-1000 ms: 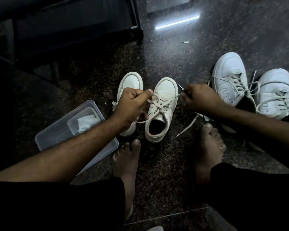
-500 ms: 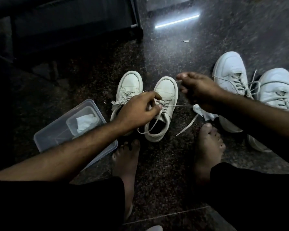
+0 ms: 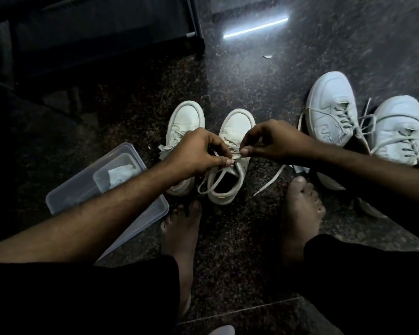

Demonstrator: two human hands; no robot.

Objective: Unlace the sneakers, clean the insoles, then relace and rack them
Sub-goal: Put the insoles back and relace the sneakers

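Single head view — steeply down, close over the hands (image 3: pixel 237 151) and dark floor (image 3: pixel 300 68).

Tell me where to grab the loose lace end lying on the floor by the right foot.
Pinch the lace end just behind its tip, from above with thumb and forefinger. It lies flat and straight on the floor, clear of the sneaker and the right foot, so only a top-down pinch fits.
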